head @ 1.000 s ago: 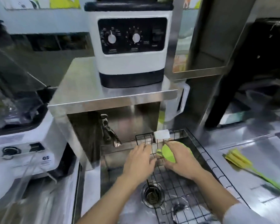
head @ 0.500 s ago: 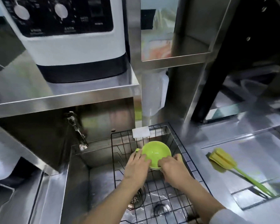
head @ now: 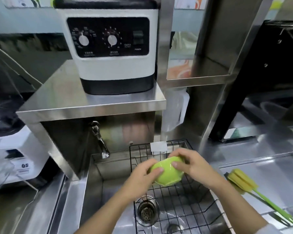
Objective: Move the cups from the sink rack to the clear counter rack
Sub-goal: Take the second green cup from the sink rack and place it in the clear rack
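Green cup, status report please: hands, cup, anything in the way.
Left hand and right hand both gripping green cup. Cup above black wire sink rack, tilted. Nothing blocking; clear counter rack not identifiable.

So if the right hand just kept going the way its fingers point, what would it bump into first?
The right hand points left across the green cup it holds. Beyond that, it would likely meet the left hand on the cup's other side, though depth is hard to judge.
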`<state>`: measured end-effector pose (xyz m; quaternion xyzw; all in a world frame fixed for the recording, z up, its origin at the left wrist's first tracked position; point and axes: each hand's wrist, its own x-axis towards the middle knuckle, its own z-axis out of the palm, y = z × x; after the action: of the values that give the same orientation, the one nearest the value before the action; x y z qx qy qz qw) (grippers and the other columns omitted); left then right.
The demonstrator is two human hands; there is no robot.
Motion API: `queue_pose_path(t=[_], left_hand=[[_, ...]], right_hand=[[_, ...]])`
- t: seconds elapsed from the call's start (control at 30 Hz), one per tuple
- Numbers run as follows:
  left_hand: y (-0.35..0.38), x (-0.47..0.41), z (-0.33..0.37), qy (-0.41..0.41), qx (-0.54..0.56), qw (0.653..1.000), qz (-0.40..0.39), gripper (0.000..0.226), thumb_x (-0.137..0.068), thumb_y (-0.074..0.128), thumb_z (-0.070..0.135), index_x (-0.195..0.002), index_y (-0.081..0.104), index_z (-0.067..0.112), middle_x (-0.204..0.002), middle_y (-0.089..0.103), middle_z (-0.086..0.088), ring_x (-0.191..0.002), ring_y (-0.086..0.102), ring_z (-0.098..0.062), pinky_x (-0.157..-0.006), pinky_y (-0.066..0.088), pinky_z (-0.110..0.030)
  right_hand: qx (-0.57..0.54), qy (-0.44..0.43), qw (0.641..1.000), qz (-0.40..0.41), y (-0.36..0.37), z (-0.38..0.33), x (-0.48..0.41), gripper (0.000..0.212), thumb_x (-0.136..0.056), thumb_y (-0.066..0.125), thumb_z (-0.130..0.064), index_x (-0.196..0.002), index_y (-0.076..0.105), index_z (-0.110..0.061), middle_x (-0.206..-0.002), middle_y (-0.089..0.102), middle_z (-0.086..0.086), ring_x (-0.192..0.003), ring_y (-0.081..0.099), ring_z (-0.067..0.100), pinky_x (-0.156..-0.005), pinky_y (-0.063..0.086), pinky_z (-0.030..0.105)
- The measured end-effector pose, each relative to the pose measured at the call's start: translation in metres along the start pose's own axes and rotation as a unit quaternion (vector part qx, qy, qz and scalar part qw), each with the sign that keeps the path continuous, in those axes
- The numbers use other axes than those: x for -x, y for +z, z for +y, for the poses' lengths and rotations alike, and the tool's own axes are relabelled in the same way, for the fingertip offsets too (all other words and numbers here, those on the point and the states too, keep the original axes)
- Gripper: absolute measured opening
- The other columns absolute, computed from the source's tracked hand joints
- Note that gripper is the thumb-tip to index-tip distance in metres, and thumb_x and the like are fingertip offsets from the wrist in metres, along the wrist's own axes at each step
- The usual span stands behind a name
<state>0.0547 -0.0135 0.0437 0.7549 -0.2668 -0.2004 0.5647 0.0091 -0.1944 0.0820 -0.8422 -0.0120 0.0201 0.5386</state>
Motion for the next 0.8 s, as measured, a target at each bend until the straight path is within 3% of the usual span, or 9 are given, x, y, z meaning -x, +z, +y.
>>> queue_pose_path(t=[0.1, 0.2, 0.27, 0.33, 0.47, 0.53, 0.67, 0.73, 0.8], left_hand=[[-0.021, 0.022, 0.030, 0.000, 0.126, 0.988, 0.084, 0.016, -0.081, 0.062, 0.037, -0.071, 0.064, 0.025, -0.061, 0.054, 0.013, -0.060, 0.048, -0.005, -0.055, 0.043, -0.023], [-0.049, 0.047, 0.053, -0.013, 0.253, 0.956, 0.146, 0.021, -0.077, 0.066, 0.037, -0.073, 0.068, 0.017, -0.063, 0.060, 0.009, -0.056, 0.051, -0.005, -0.045, 0.039, -0.017], [-0.071, 0.065, 0.061, -0.048, 0.326, 0.928, 0.171, 0.030, -0.074, 0.064, 0.044, -0.083, 0.070, 0.016, -0.076, 0.066, -0.004, -0.067, 0.059, -0.017, -0.057, 0.045, -0.026], [-0.096, 0.086, 0.065, -0.072, 0.374, 0.905, 0.189, 0.041, -0.073, 0.058, 0.045, -0.093, 0.069, 0.010, -0.090, 0.068, -0.017, -0.079, 0.061, -0.029, -0.072, 0.048, -0.040], [-0.146, 0.134, 0.068, -0.118, 0.422, 0.868, 0.232, 0.052, -0.083, 0.053, 0.039, -0.117, 0.058, 0.000, -0.117, 0.063, -0.025, -0.099, 0.062, -0.035, -0.077, 0.053, -0.041], [-0.169, 0.157, 0.068, -0.117, 0.420, 0.860, 0.265, 0.044, -0.089, 0.050, 0.034, -0.116, 0.058, 0.001, -0.114, 0.065, -0.021, -0.098, 0.063, -0.032, -0.076, 0.054, -0.039], [-0.208, 0.206, 0.076, -0.064, 0.355, 0.860, 0.359, 0.007, -0.088, 0.056, 0.022, -0.087, 0.063, 0.018, -0.089, 0.063, -0.008, -0.078, 0.058, -0.021, -0.067, 0.048, -0.030], [-0.226, 0.232, 0.084, -0.048, 0.310, 0.874, 0.371, 0.002, -0.085, 0.061, 0.023, -0.084, 0.063, 0.022, -0.088, 0.063, -0.004, -0.073, 0.060, -0.017, -0.059, 0.049, -0.023], [-0.245, 0.255, 0.086, -0.052, 0.223, 0.903, 0.364, 0.018, -0.077, 0.067, 0.035, -0.091, 0.064, 0.025, -0.100, 0.064, 0.001, -0.085, 0.062, -0.012, -0.063, 0.049, -0.024]], right_hand=[[-0.132, -0.044, 0.990, 0.001, 0.008, -0.040, 0.003, 0.033, -0.063, 0.072, -0.030, -0.095, 0.066, -0.025, -0.093, 0.068, -0.013, -0.090, 0.061, 0.005, -0.074, 0.049, 0.018], [-0.130, -0.089, 0.986, -0.045, 0.028, -0.076, 0.004, 0.062, -0.056, 0.076, -0.032, -0.114, 0.057, -0.033, -0.117, 0.060, -0.009, -0.108, 0.057, 0.008, -0.087, 0.050, 0.023], [-0.055, -0.102, 0.989, -0.091, 0.047, -0.099, 0.002, 0.081, -0.052, 0.079, -0.033, -0.124, 0.044, -0.043, -0.129, 0.047, -0.015, -0.118, 0.048, 0.005, -0.097, 0.045, 0.023], [0.032, -0.121, 0.986, -0.112, 0.071, -0.119, -0.002, 0.095, -0.048, 0.081, -0.038, -0.127, 0.031, -0.054, -0.136, 0.032, -0.021, -0.125, 0.036, -0.004, -0.103, 0.034, 0.011], [0.070, -0.155, 0.971, -0.168, 0.124, -0.156, -0.012, 0.108, -0.043, 0.086, -0.038, -0.127, 0.021, -0.059, -0.138, 0.025, -0.022, -0.120, 0.032, -0.018, -0.091, 0.025, -0.006], [0.084, -0.170, 0.963, -0.194, 0.150, -0.172, -0.016, 0.113, -0.044, 0.088, -0.031, -0.130, 0.019, -0.052, -0.138, 0.025, -0.022, -0.119, 0.031, -0.021, -0.091, 0.023, -0.007], [0.076, -0.202, 0.956, -0.200, 0.203, -0.204, -0.021, 0.110, -0.043, 0.088, -0.032, -0.131, 0.025, -0.048, -0.136, 0.035, -0.016, -0.120, 0.038, -0.011, -0.099, 0.027, 0.002], [0.045, -0.199, 0.962, -0.181, 0.229, -0.219, -0.023, 0.109, -0.039, 0.088, -0.038, -0.132, 0.030, -0.044, -0.134, 0.043, -0.013, -0.120, 0.044, -0.005, -0.105, 0.033, 0.016], [0.034, -0.194, 0.966, -0.168, 0.256, -0.230, -0.025, 0.104, -0.037, 0.085, -0.044, -0.129, 0.034, -0.047, -0.131, 0.049, -0.014, -0.119, 0.048, -0.001, -0.104, 0.039, 0.026]])
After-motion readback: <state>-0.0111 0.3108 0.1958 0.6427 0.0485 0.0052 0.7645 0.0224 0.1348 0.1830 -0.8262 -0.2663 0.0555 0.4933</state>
